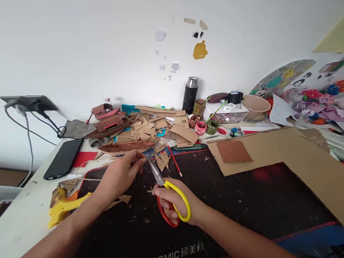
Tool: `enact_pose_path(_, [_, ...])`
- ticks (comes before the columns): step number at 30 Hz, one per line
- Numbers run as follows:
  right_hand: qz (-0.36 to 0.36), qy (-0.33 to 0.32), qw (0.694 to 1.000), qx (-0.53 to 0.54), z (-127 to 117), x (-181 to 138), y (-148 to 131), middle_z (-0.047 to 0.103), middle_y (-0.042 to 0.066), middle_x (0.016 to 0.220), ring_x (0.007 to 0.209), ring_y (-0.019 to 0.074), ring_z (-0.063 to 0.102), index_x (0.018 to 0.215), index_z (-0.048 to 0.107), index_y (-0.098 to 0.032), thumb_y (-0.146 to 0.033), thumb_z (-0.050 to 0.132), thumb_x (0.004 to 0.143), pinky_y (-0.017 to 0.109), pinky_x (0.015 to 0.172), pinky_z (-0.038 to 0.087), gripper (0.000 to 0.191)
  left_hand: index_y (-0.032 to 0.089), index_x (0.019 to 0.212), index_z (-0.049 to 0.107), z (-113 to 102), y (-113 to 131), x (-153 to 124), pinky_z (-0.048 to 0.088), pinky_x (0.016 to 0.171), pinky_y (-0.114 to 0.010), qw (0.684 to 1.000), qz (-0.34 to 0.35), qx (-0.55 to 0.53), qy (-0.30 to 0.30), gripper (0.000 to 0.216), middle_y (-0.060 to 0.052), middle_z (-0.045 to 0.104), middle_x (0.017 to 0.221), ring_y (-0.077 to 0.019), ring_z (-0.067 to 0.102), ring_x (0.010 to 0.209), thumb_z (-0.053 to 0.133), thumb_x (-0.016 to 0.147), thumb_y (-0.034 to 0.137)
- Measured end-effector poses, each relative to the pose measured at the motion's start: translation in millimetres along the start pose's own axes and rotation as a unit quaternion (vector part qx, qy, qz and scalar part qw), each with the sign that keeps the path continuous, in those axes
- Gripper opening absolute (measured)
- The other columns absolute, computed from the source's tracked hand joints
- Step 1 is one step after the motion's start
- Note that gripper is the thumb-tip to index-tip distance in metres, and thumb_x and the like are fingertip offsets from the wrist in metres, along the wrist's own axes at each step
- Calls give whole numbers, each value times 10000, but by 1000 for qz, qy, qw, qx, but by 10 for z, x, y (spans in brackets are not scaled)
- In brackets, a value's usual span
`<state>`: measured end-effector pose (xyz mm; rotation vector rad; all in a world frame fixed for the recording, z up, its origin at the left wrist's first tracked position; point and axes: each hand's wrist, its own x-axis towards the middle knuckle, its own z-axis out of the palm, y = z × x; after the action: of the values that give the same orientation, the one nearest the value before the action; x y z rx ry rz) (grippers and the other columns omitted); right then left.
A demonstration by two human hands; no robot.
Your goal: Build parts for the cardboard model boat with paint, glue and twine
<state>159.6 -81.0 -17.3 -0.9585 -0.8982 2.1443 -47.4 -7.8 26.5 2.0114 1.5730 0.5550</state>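
My right hand (pixel 181 197) grips a pair of scissors (pixel 156 173) by one yellow and one red handle loop, blades pointing up and left. The blades look nearly closed. At their tips is my left hand (pixel 122 175), its thumb and fingers pinched together; what sits between them is too small or hidden to make out. Beneath both hands lies a black desk mat (pixel 132 230) strewn with small scraps. Just beyond the left hand rests a brown boat-shaped piece (pixel 126 147). A red pencil (pixel 174 161) lies to the right of the blades.
A yellow glue gun (pixel 61 207) and a black phone (pixel 63 159) lie at left. Cardboard scraps (pixel 148 124) pile up near the wall beside a brown model boat (pixel 109 123). A black thermos (pixel 190 95) and paint pots (pixel 200 128) stand behind. Bent cardboard (pixel 307 174) covers the right.
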Motion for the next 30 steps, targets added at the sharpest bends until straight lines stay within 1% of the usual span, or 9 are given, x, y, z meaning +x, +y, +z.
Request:
enact_pose_path(3, [-28, 21, 999, 16, -23, -14, -27, 506, -121, 550, 321, 66, 360, 976, 589, -220, -562, 822, 797, 193, 293, 385, 451, 257, 786, 589, 0, -14, 69, 426, 666, -326, 1000, -9, -28, -7, 403, 3, 686, 672, -216, 611, 634, 438, 1009, 556])
enact_pose_path(6, [-53, 76, 995, 19, -75, -2, -132, 507, -119, 539, 327, 67, 356, 990, 598, -214, -601, 842, 772, 186, 289, 365, 507, 266, 693, 498, 86, -34, 161, 403, 665, -333, 1000, -5, -30, 0, 459, 0, 624, 627, -212, 579, 614, 386, 1031, 557])
enact_pose_path(9, [-91, 121, 988, 27, -153, 5, -238, 500, -120, 543, 337, 61, 347, 997, 610, -206, -619, 845, 761, 182, 299, 359, 531, 275, 749, 455, 197, -36, 264, 402, 658, -333, 999, 3, -31, -12, 383, 7, 615, 627, -219, 594, 610, 375, 1046, 503])
enact_pose_path(12, [-117, 139, 983, 35, -218, 5, -264, 503, -121, 551, 338, 55, 341, 1002, 617, -202, -624, 842, 763, 181, 304, 363, 535, 261, 886, 508, 283, -13, 357, 433, 687, -337, 999, 18, 9, -40, 240, -30, 700, 738, -248, 672, 702, 397, 1053, 392])
enact_pose_path(14, [-118, 141, 982, 36, -238, 3, -238, 505, -120, 553, 336, 54, 340, 1013, 622, -199, -623, 839, 769, 183, 302, 367, 535, 228, 1015, 561, 325, 13, 404, 455, 717, -344, 996, 23, 67, -59, 181, -82, 765, 873, -273, 725, 797, 411, 1056, 321])
enact_pose_path(17, [-109, 131, 985, 32, -237, 3, -193, 497, -123, 542, 329, 59, 344, 1017, 621, -200, -623, 837, 776, 188, 296, 370, 532, 182, 1152, 613, 382, 66, 442, 487, 764, -358, 982, 26, 168, -79, 220, -150, 802, 1030, -317, 770, 941, 429, 1072, 273])
enact_pose_path(22, [-109, 110, 988, 22, -213, 12, -186, 508, -120, 552, 324, 59, 357, 1037, 615, -201, -643, 830, 794, 184, 298, 370, 548, 151, 1258, 654, 461, 165, 442, 513, 767, -380, 958, 22, 270, -98, 298, -185, 810, 1040, -364, 788, 961, 471, 1087, 312])
enact_pose_path(27, [-105, 106, 989, 21, -201, 9, -181, 511, -119, 561, 328, 58, 367, 1047, 614, -199, -634, 840, 799, 180, 303, 369, 549, 191, 1080, 706, 455, 130, 446, 466, 714, -350, 962, 29, 263, -70, 295, -165, 808, 1003, -337, 778, 921, 445, 1084, 328])
enact_pose_path(30, [-105, 106, 989, 21, -196, -4, -176, 519, -114, 570, 330, 57, 371, 1051, 618, -197, -629, 830, 811, 178, 306, 366, 538, 196, 1026, 698, 370, 80, 431, 440, 705, -343, 985, 31, 168, -29, 281, -131, 797, 956, -305, 747, 858, 477, 1055, 367])
